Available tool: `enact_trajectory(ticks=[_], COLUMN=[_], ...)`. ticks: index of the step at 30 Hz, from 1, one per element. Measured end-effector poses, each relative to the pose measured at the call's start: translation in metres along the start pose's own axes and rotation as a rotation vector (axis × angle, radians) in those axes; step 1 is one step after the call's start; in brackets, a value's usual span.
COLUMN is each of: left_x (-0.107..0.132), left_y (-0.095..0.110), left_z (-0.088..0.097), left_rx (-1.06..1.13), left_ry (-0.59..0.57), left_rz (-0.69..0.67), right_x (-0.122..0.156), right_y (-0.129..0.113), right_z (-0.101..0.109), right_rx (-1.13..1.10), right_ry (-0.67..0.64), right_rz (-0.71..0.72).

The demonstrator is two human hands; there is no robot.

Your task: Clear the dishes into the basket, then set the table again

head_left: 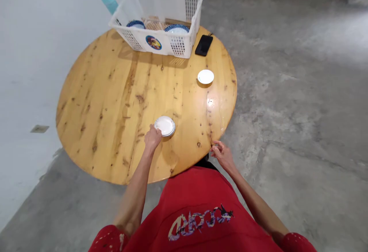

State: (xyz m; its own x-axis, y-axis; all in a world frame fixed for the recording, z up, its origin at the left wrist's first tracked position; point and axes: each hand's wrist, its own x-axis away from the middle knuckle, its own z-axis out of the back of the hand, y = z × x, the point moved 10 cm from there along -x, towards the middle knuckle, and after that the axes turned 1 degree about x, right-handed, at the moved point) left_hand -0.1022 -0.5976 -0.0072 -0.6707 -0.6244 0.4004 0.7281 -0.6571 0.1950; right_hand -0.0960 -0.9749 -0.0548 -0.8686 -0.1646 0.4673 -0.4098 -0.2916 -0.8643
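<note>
A small stack of white saucers (165, 125) rests on the round wooden table (115, 91), near its front edge. My left hand (153, 137) grips the stack's left rim, its fingers closed there. At the table's right front edge, my right hand (222, 154) hovers with fingers loosely bent and apart, holding nothing. Farther back on the right lies a single white saucer (206, 76), apart from both hands.
A white plastic basket (161, 46) at the back holds blue-rimmed dishes (176, 28). Beside it on the right lies a black phone (204, 45). A light-blue bottle with a white cap (107, 0) stands behind the basket's left side. A wall (28, 71) borders the left.
</note>
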Motion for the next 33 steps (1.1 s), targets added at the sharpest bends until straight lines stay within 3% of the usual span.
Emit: enact_trajectory(ticks=[5, 14, 22, 28, 33], left_x=[0.003, 0.0, -0.004, -0.008, -0.011], left_y=[0.005, -0.003, -0.01, -0.015, -0.016], left_z=[0.001, -0.008, -0.03, -0.036, -0.033], left_rx=[-0.159, -0.109, 0.039, 0.256, 0.392], left_ry=[-0.024, -0.037, -0.097, -0.143, -0.171], left_rz=[-0.004, -0.06, -0.087, -0.099, -0.123], right_x=[0.007, 0.013, 0.021, 0.017, -0.016], right_y=[0.0, 0.006, 0.009, 0.013, -0.018], right_z=[-0.012, -0.023, -0.052, -0.058, -0.097], right_rx=[-0.029, 0.064, 0.222, 0.214, 0.121], right_ry=[0.05, 0.048, -0.076, -0.054, -0.085], right_rz=[-0.007, -0.049, -0.008, -0.058, -0.12])
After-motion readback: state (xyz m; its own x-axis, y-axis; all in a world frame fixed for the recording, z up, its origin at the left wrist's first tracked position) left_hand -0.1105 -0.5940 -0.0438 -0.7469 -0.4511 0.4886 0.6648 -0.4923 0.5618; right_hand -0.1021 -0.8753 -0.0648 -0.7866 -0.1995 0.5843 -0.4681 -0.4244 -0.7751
